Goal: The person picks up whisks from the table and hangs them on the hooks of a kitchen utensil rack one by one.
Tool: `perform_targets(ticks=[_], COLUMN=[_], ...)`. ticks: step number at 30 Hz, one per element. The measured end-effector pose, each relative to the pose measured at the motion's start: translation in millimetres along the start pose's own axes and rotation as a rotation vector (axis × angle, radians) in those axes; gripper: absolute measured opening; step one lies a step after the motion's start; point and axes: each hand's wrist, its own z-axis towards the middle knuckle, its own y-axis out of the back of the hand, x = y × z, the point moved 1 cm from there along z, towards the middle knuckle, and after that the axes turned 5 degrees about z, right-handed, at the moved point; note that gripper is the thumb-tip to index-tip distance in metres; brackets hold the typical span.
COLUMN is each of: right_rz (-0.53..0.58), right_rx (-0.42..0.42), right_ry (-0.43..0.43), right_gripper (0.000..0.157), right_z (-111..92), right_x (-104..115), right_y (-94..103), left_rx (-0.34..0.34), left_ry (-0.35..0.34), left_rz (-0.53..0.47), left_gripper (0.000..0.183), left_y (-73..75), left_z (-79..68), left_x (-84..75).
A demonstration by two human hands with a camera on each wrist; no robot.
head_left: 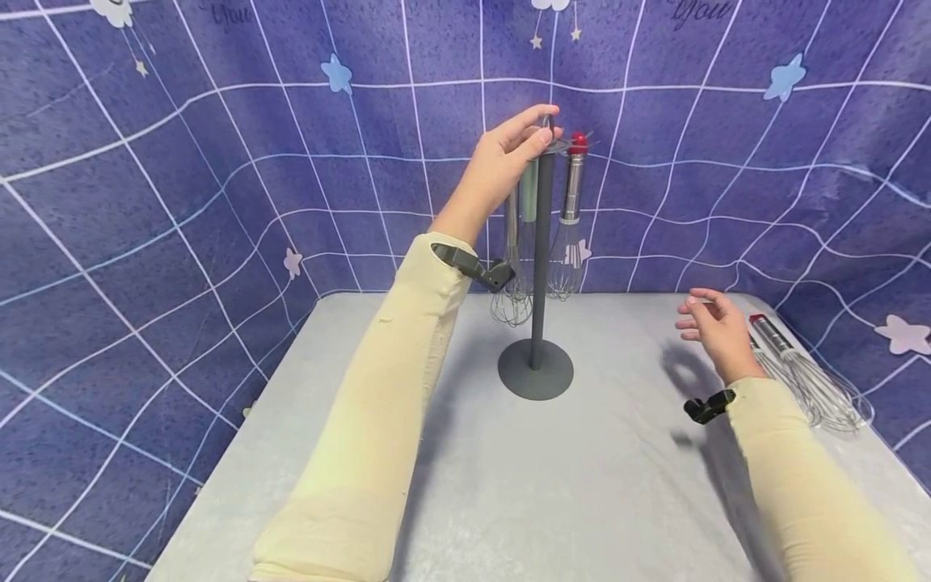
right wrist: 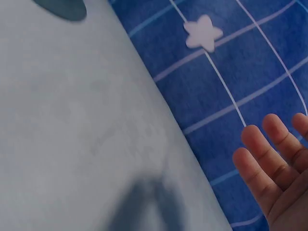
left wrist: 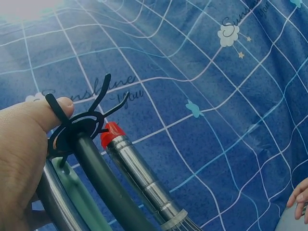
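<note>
— Grip first: what is the left one doing?
— Left grip (head_left: 512, 149) pinches the top of the stand (head_left: 541, 242), thumb and fingers closed about it just by the hooks (left wrist: 100, 94).
— And the right?
— Right grip (head_left: 716, 327) holds nothing. Its fingers are loosely bent and spaced apart, above the tabletop (head_left: 596, 469) on the right side, with a shadow falling beside it.
— Where does the stand sit?
— Upright near the middle of the tabletop, towards the back, on its round base (head_left: 536, 382). Both post and base are dark grey.
— What hangs from it?
— A red-tipped whisk (head_left: 573, 186) right of the post, wires downward. Left of the post come a green handle (left wrist: 82, 195) and a steel handle (left wrist: 58, 202), side by side. Wire loops show below them, but I can't tell which loop belongs to which handle.
— Anything near the right grip?
— Loose whisks (head_left: 803, 372) lie at the right edge, one with a red tip; hand and sleeve (head_left: 822, 477) are close by, so I can't count them surely.
— And behind it all?
— Blue cloth (head_left: 669, 125) with white grid lines, stars and clouds.
</note>
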Motion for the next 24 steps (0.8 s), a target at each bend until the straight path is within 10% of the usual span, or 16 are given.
perform_targets(ticks=[24], right_rz=[-0.770], right_rx=[-0.015], right_ry=[-0.117], right_gripper=[0.075], right_z=[9], right_x=[5], right_y=[96.2], left_rx=[-0.014], left_ry=[0.007], left_rz=[0.028], left_gripper=[0.038], left_y=[-0.8], left_z=[0.5], left_x=[1.8])
